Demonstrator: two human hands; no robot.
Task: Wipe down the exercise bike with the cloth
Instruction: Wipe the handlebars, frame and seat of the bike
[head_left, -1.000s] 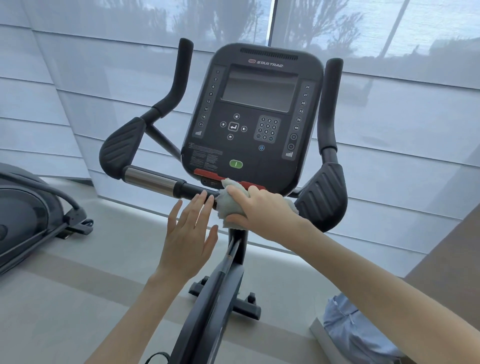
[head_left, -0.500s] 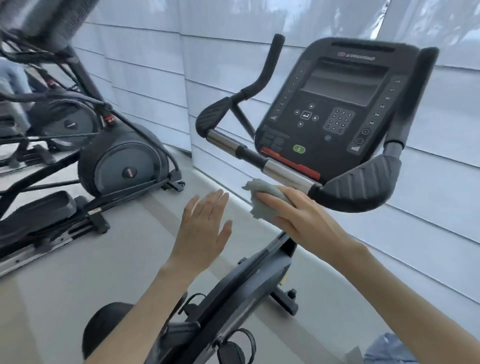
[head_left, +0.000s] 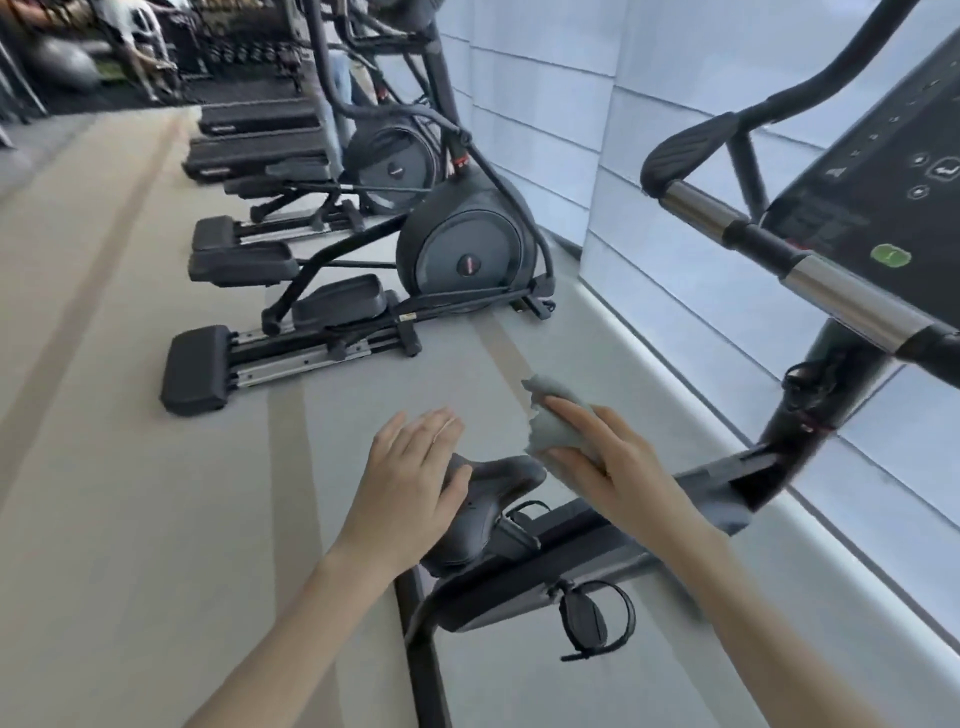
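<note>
The black exercise bike fills the right side: its console (head_left: 878, 192) sits at the upper right, and a chrome handlebar (head_left: 852, 301) runs across below it. The black saddle (head_left: 488, 499) lies low in the middle. My right hand (head_left: 608, 467) grips a crumpled pale grey-green cloth (head_left: 556, 415) just above the saddle's nose, well below the handlebar. My left hand (head_left: 410, 483) hovers flat with straight fingers over the saddle's left side; whether it touches the saddle I cannot tell. A pedal with a strap (head_left: 592, 618) hangs below the frame.
Two black elliptical trainers (head_left: 457, 244) stand in a row to the left along the pale window blinds (head_left: 665, 218). Grey carpet (head_left: 130, 467) stretches to the left of the bike. More gym gear and a person's legs show blurred at the far top left.
My right hand has come down off the handlebar with the cloth to above the saddle. My left hand dropped with it. The view swung left and down.
</note>
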